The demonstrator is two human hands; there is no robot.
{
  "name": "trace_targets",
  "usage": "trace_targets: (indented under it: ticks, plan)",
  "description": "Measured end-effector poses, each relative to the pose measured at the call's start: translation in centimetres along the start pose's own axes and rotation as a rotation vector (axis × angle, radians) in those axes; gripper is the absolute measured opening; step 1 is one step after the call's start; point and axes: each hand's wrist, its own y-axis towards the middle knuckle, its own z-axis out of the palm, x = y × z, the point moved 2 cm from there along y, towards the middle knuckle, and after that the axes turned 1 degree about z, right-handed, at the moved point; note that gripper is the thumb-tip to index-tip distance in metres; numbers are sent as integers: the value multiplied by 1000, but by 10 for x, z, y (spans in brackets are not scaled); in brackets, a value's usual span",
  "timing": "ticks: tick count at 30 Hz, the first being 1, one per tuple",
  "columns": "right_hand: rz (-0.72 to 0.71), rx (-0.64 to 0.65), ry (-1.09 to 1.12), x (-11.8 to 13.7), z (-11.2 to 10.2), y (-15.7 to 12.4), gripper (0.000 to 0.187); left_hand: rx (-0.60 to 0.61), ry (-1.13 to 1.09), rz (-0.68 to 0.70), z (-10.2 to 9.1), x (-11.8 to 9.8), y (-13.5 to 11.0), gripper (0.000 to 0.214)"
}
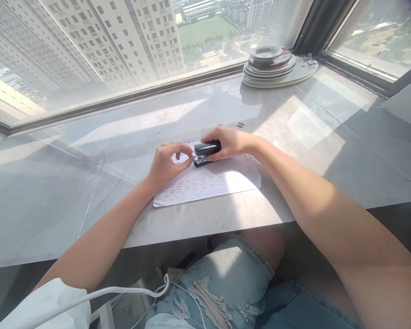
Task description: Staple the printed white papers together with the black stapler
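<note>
Right now, the black stapler (208,147) is on top of the paper (198,186), near the middle of the worktop (55,192). The right hand (228,141) comes in from the right, and its grip is closed around the right end of the stapler. The stapler points left, and its top part is up off its bottom part, with a gap between them at the left end.

The left hand (167,160) is just beside that left end. Its thumb and pointing finger make a round shape, with their tips close to the stapler. I cannot tell if this grip has something tiny in it or if the tips touch the stapler.

The paper is white with rows of short dark lines, and bright sun falls on part of it. Two small dark strips (240,124) lie on the worktop, just past the right hand on the far side. A pile of plates (269,71) sits at the far right, by the window frame (123,98). On the near side, a white cable (123,289) hangs over ripped blue shorts (226,278).
</note>
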Motion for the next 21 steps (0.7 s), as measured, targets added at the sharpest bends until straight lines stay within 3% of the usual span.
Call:
trace_targets:
  ticks: [21]
  plan:
    - [-40,-15,-13,4,8,4,29,-8,-31,-49,1,-2,-1,15]
